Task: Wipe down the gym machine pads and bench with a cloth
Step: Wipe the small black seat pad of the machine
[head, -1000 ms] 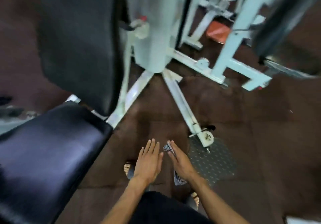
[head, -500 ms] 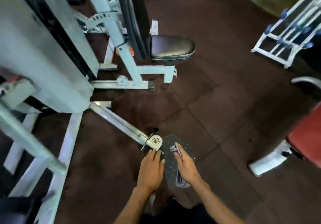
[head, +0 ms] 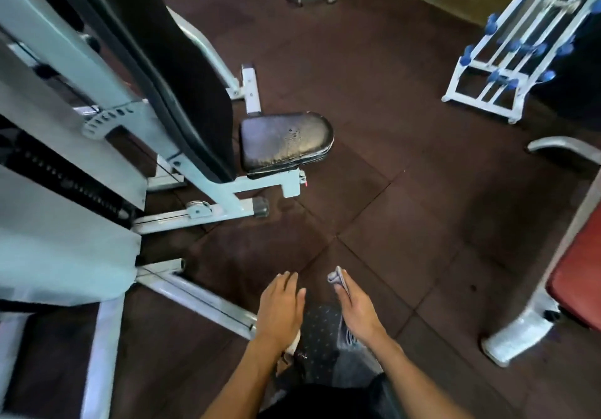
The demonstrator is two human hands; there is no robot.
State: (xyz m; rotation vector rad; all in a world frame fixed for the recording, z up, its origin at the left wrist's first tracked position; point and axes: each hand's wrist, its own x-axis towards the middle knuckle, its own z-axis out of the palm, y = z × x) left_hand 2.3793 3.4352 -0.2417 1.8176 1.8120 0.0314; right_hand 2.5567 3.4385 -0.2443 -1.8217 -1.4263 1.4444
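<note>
The right hand is holding a folded cloth along its fingers, the thumb side pinching it so that only the grey end is poking out past the fingertips — a compact way to carry it between surfaces rather than a wiping hold. The left hand is hanging flat beside it with fingers straight and close together, holding nothing, palm facing down over the floor. Both hands are hovering low in front of the body, well apart from any padding, so no wiping is happening at this moment.

The nearest target is the black seat pad, sitting ahead and slightly left on the pale metal frame; its top is looking scuffed and shiny. Rising behind it is the tall black back pad, tilted away. Off to the right edge a red bench is just showing.

Judging from the layout, the seat pad is probably next — the cloth would likely need unfolding or flattening under the palm for a proper pass.
</note>
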